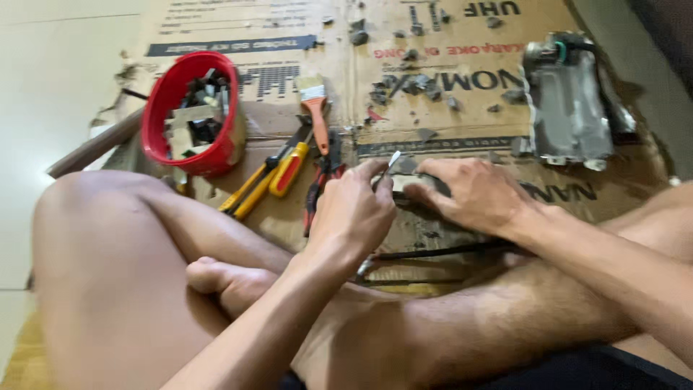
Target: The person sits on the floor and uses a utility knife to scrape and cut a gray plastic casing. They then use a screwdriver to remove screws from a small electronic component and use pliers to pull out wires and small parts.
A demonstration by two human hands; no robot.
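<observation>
I sit cross-legged on flattened cardboard (462, 108). My left hand (354, 209) pinches a thin metal tool (392, 160) whose tip points up and to the right. My right hand (469, 191) presses down flat on a dark, flat part (404, 184) lying on the cardboard just beyond my shin. The two hands meet over that part. Black cables (433, 253) run out from under my right wrist.
A red bowl (162, 108) of small parts stands at the left. Yellow-handled screwdrivers (263, 180), red pliers (321, 180) and a paintbrush (314, 101) lie beside it. A grimy metal motor housing (570, 101) sits at the right. Dark debris scatters across the cardboard.
</observation>
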